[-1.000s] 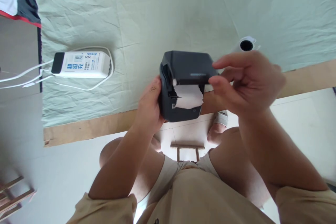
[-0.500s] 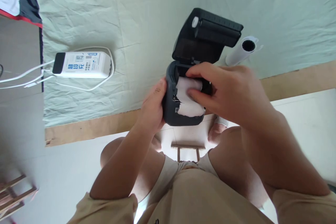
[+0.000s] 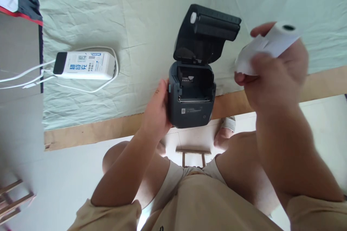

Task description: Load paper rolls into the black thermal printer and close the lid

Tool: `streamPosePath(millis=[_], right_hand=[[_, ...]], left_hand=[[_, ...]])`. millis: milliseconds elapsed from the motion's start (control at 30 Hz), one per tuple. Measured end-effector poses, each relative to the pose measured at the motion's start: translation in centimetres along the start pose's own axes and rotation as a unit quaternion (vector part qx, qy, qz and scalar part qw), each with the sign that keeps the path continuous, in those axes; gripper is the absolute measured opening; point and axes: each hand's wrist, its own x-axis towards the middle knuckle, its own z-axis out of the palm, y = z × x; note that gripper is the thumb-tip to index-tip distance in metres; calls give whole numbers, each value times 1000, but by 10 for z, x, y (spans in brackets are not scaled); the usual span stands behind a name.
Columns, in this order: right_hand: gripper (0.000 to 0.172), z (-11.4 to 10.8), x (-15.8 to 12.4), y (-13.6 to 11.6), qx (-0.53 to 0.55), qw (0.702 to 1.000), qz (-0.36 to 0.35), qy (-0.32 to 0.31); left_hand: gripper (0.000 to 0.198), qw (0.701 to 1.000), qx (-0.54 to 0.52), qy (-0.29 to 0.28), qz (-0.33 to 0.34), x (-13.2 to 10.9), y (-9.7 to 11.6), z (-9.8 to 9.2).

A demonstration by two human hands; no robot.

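Note:
A dark label printer (image 3: 195,117) is held in my left hand (image 3: 156,113), which grips its left side near the table edge. Its lid (image 3: 206,32) stands raised, with a black roller and a white gear on it. Inside the bay (image 3: 196,79) I see no paper, only a small whitish patch on the far wall. To the right of the printer, my right hand (image 3: 282,79) is closed around a white paper roll (image 3: 279,41) with a dark hole in its end. A white curved part hangs by the fingers; blur hides whether it is a separate piece.
A white power bank or charger (image 3: 86,65) with cables lies on the pale green cloth (image 3: 135,14) to the left. The wooden edge (image 3: 92,130) runs below the cloth. A stool (image 3: 193,151) is between my legs, with other wooden furniture (image 3: 16,204) at lower left.
My right hand has left the printer bay and moved right, now holding a white roll. The white paper is out of the bay. My left hand still holds the printer, which shifted slightly.

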Motion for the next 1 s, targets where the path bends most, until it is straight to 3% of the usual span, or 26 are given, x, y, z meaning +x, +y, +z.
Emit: streamPosePath(millis=[133, 333, 600, 733, 800, 900, 1000], right_hand=[[23, 2, -3, 20, -136, 989, -51, -35], [25, -4, -2, 18, -266, 950, -152, -51], [50, -5, -1, 29, -315, 936, -122, -101], [52, -1, -6, 24, -355, 920, -129, -107], [44, -4, -6, 19, -351, 915, -178, -89], [23, -20, 1, 15, -350, 893, -282, 7], [33, -43, 14, 23, -368, 871, -315, 83]], left_hand=[[45, 1000, -13, 0, -10, 0, 0, 0], [44, 1000, -10, -7, 3, -1, -1, 0], [43, 1000, 1, -11, 5, -1, -1, -1], [42, 1000, -8, -23, 10, -1, -2, -2], [41, 1000, -12, -20, 12, -1, -2, -2], [41, 1000, -7, -11, 11, -1, -2, -1], [42, 1000, -5, -9, 4, -1, -1, -1]])
